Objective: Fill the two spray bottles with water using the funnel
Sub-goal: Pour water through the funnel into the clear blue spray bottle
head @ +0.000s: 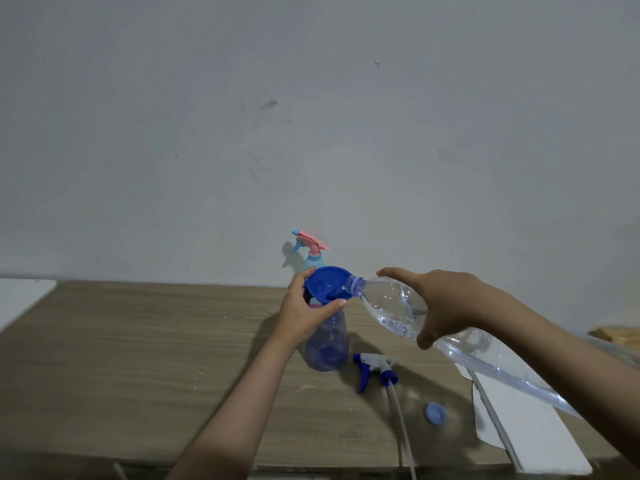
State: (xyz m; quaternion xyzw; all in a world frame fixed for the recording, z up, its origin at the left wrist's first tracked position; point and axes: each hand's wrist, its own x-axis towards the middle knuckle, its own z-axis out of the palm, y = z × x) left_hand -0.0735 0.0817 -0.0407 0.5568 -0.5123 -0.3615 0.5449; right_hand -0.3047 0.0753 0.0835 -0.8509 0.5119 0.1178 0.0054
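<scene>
**Water Is Poured Into the Blue Spray Bottle**

A blue funnel (327, 284) is set in the neck of a see-through blue spray bottle (327, 344). The bottle is stood upright on a wooden table (138, 341). Its top has been taken off.

The funnel is held by the left hand (304, 311). The fingers are curled round its far rim, and the thumb is pressed on its near rim, so the funnel is pinched between them.

A big clear water bottle (391, 306) is held by the right hand (446, 306). It is tipped down to the left, and its open mouth is placed just over the funnel's rim. The fingers are laid over the top of it and the thumb is tucked under it, so it is gripped from both sides. Water can be seen inside it.

A second spray bottle (313, 258), light blue with a pink top, is stood behind the funnel, close to the wall (311, 116). Its top is on.

A white and blue spray top (372, 370) with a long tube is laid on the table, just right of the blue spray bottle. A small blue cap (435, 413) is laid nearer the table's front edge. A white board (526, 420) is laid at the right side of the table.
</scene>
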